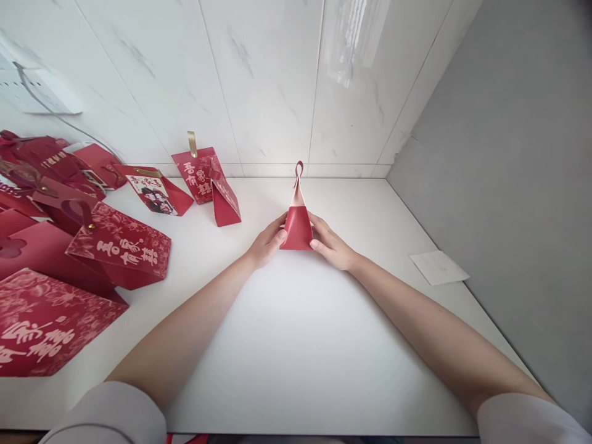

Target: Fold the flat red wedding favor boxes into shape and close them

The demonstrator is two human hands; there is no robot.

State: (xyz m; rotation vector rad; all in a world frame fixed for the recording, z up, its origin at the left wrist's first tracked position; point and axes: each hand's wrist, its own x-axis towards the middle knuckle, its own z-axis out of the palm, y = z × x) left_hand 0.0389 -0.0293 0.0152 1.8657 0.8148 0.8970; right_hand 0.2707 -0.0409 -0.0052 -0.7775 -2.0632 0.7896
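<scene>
A small red gift box (298, 229), narrowing to a peak with a dark red ribbon loop (299, 168) on top, stands upright on the white table (300, 345). Its side faces me, and a pale inner strip shows under the loop. My left hand (269, 242) is closed against the box's left side, thumb at the front edge. On the right side my right hand (333, 242) grips it the same way, thumb near the lower front corner. Most fingers of both hands are hidden behind the box.
Several similar red boxes with white lettering, such as a large one (115, 243), crowd the left side. Further back stand a box with a gold strap (197, 176) and one with a picture (155, 190). A white paper (438, 267) lies at the right edge. Behind is a tiled wall (268, 80).
</scene>
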